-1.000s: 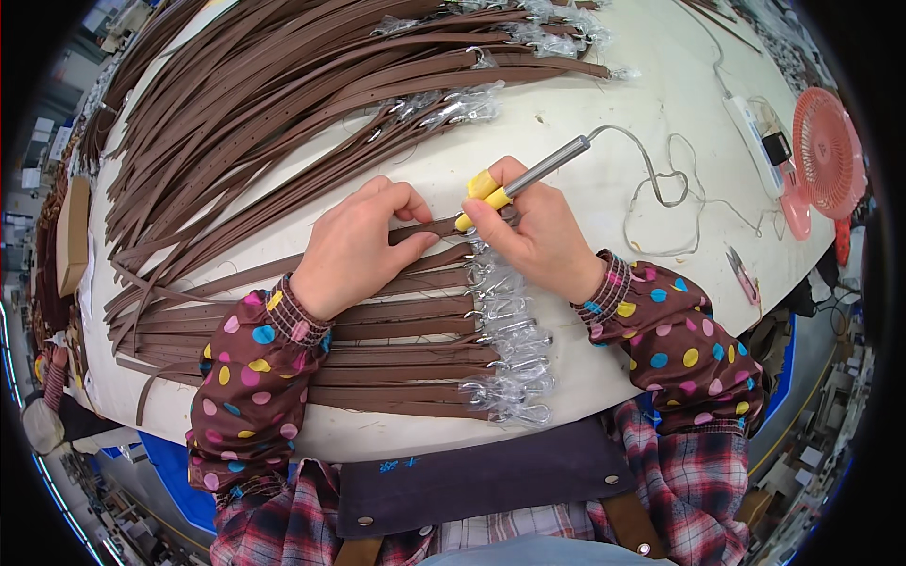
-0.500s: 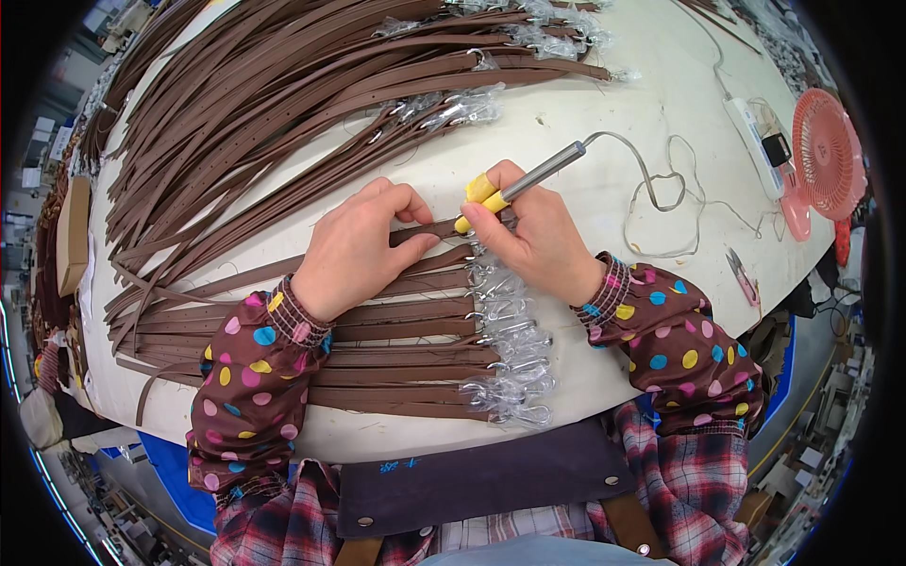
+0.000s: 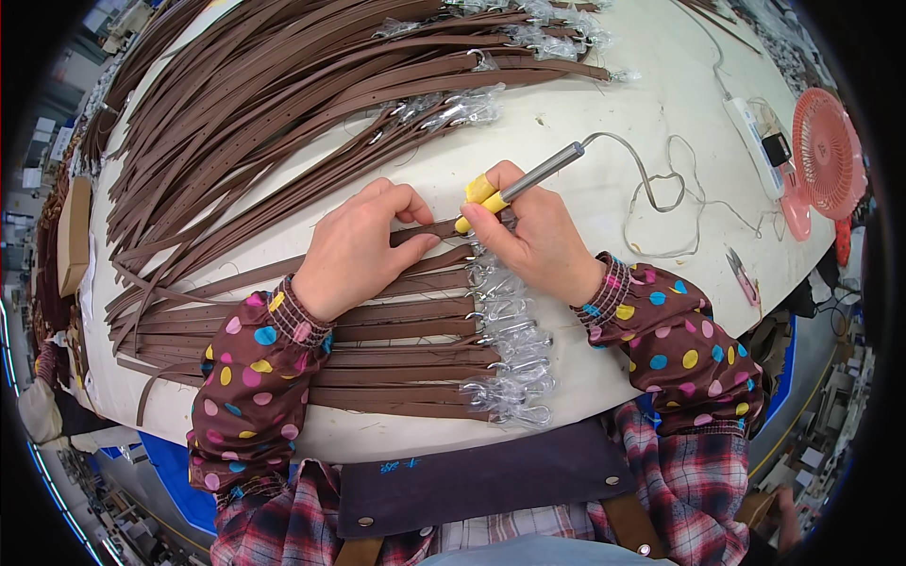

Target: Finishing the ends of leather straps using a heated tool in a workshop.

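My left hand point(image 3: 349, 245) pinches a brown strap point(image 3: 442, 228) near its right end, thumb and curled forefinger on it. My right hand point(image 3: 538, 241) grips a corded metal tool point(image 3: 545, 171) with a yellow wrapped lower part, its tip against that strap by my left fingertips; the exact contact is hidden. Yellow wrapping point(image 3: 479, 187) covers my right forefinger. Below, a row of brown straps point(image 3: 396, 354) lies side by side, their right ends bearing metal clasps in clear plastic point(image 3: 510, 363).
The white table point(image 3: 613, 132) holds a large strap pile point(image 3: 264, 85) at the back, and a pink fan point(image 3: 826, 151), power strip point(image 3: 750, 127) and pink-handled snips point(image 3: 744, 281) at the right. A cardboard piece point(image 3: 74, 236) stands at left. Another person's arm point(image 3: 785, 519) shows lower right.
The tool's top end has dipped slightly since a second ago; both my hands stay almost in place. Another person's arm has appeared at the lower right.
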The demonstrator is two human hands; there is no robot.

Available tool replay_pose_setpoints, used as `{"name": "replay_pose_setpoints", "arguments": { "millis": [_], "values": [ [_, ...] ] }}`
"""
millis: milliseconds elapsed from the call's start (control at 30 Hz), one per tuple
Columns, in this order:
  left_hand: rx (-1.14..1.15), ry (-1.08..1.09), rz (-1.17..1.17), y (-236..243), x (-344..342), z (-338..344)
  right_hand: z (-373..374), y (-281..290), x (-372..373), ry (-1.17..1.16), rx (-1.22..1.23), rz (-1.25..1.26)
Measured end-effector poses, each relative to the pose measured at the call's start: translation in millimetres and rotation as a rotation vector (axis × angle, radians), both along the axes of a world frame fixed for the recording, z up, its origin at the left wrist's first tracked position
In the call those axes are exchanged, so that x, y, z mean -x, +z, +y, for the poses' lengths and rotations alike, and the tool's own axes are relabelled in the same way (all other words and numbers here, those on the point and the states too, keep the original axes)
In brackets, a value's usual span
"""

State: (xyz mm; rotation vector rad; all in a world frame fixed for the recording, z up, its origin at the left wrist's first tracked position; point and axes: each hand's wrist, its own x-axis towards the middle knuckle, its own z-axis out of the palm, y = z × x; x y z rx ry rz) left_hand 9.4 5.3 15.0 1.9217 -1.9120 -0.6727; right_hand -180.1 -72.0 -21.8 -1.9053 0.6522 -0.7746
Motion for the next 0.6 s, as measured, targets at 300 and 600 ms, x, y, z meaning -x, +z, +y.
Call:
{"name": "replay_pose_setpoints", "arguments": {
  "millis": [300, 600],
  "values": [
    [0.001, 0.001, 0.003, -0.7, -0.6, 1.2, 1.7, -0.4, -0.5, -0.004, 0.005, 0.005],
    [0.003, 0.0, 0.012, -1.3, -1.9, 1.2, -3.2, -1.8, 3.7, -0.03, -0.055, -0.158]
  ]
}}
